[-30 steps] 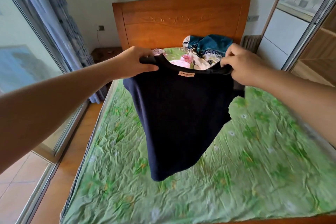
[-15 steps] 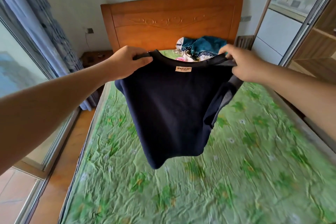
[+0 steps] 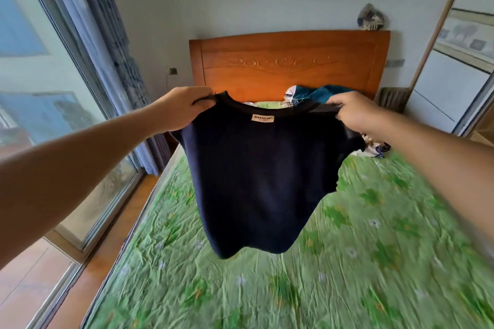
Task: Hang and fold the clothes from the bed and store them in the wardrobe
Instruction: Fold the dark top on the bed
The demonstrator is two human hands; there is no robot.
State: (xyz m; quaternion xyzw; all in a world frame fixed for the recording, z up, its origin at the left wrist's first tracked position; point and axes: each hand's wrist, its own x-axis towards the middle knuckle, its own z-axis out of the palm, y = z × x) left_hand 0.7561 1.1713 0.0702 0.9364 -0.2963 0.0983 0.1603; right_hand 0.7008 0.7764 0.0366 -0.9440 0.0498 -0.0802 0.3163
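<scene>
The dark blue shirt (image 3: 262,176) hangs in the air over the green bed (image 3: 374,262). The left hand (image 3: 184,108) and right hand (image 3: 352,112) each grip a shoulder. It isn't folded yet. More clothes (image 3: 315,93) wait by the headboard (image 3: 288,64).

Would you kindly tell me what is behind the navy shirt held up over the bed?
Behind the navy shirt lies a pile of clothes by the headboard: teal fabric shows above the collar, patterned white cloth beside the sleeve. The shirt hides the pile's middle.
</scene>
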